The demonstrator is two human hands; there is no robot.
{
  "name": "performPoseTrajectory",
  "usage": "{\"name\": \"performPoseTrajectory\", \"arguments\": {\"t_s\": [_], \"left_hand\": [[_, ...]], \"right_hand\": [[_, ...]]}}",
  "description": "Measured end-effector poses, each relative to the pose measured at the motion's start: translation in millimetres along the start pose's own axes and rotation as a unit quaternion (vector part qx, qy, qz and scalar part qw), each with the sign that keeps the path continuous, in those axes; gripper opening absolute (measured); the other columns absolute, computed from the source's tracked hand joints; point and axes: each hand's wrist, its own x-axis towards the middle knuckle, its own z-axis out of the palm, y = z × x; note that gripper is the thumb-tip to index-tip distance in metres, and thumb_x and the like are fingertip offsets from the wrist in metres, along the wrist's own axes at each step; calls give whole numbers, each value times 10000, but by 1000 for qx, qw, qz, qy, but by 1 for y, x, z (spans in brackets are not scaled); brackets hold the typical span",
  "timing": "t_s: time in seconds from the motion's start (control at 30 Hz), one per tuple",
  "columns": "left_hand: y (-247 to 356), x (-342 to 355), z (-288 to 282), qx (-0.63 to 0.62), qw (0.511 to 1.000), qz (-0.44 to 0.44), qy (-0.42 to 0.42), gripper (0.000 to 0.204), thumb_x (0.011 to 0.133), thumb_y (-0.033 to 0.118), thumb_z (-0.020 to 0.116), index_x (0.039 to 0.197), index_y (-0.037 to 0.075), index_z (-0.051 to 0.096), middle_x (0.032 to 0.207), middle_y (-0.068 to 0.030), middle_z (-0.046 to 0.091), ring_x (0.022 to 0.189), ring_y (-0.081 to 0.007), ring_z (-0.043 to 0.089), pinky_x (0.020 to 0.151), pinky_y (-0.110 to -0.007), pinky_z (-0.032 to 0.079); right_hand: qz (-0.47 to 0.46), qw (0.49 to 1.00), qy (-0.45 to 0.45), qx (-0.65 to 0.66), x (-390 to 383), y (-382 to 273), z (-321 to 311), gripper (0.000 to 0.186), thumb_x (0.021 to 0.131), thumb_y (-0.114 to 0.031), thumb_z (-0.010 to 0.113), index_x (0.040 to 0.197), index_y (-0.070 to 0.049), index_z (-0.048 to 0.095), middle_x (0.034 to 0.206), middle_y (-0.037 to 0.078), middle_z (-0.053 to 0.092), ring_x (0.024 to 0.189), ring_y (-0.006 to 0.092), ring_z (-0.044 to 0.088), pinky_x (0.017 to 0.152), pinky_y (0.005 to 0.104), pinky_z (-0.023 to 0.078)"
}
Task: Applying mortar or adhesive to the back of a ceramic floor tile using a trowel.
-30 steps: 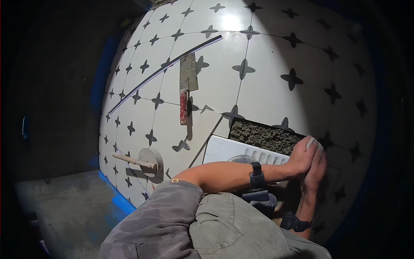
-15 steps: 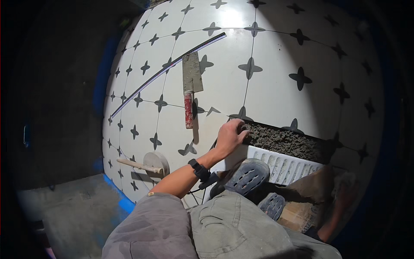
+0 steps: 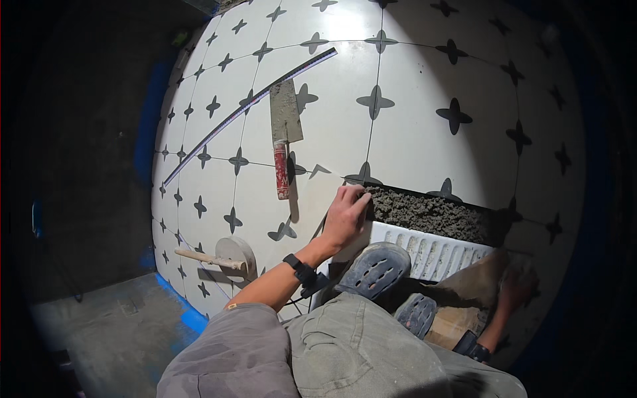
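My left hand (image 3: 344,219), fingers bent, is at the near-left end of an exposed strip of grainy grey mortar (image 3: 428,212); what its fingertips hold is hidden. Just right of it, a white ridged tray (image 3: 434,255) lies along the mortar, with my grey perforated clogs (image 3: 373,270) against it. My right hand (image 3: 516,288) is in shadow at the right, beside a brown cardboard piece (image 3: 454,322); its fingers are too dark to read. Above my left hand, a red-handled trowel (image 3: 286,119) lies on the patterned tiles (image 3: 411,119).
A long thin straightedge (image 3: 249,106) runs diagonally beyond the trowel. A round grey mallet with a wooden handle (image 3: 232,255) lies at the lower left. Blue tape (image 3: 192,318) edges the tiles beside the dark grey surface (image 3: 113,318) at the left.
My hands were together at the tray's right end; my left has moved left to the mortar's left end, my right outward and down. My clogs and the cardboard have come into view.
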Motion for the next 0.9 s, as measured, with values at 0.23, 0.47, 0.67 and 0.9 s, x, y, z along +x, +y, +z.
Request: {"name": "performPoseTrajectory", "arguments": {"t_s": [0.23, 0.47, 0.67, 0.9], "left_hand": [[4, -36, -13, 17, 991, 77, -107, 580, 764, 40, 723, 1338, -9, 655, 1365, -177, 618, 1272, -394, 553, 1090, -506, 479], [21, 2, 5, 35, 966, 217, -136, 509, 905, 240, 705, 1336, -26, 658, 1482, -201, 569, 1426, -403, 489, 1232, -535, 379], [20, -3, -4, 59, 971, 185, -137, 341, 960, 267, 688, 1174, 7, 746, 1440, -199, 599, 1409, -398, 508, 1235, -545, 366], [28, 37, 32, 5, 929, 337, -155, 340, 841, 238, 632, 1103, 54, 748, 1343, -166, 619, 1316, -365, 559, 1162, -530, 438]], "right_hand": [[19, 1000, -1, 15, -1, -24, -6, 554, 992, -319, 732, 1411, 20, 606, 1372, 242, 630, 1331, 427, 566, 1134, 507, 440], [18, 999, -9, 51, 2, -37, -3, 546, 987, -273, 727, 1417, 30, 579, 1399, 258, 608, 1318, 421, 591, 1104, 475, 478], [21, 997, -9, 77, -3, -25, -3, 579, 991, -287, 719, 1451, 31, 567, 1389, 267, 611, 1309, 428, 592, 1117, 492, 466], [0, 999, -11, 41, 3, -51, -11, 577, 992, -351, 727, 1419, 17, 607, 1381, 260, 629, 1295, 448, 593, 1138, 497, 447]]}}
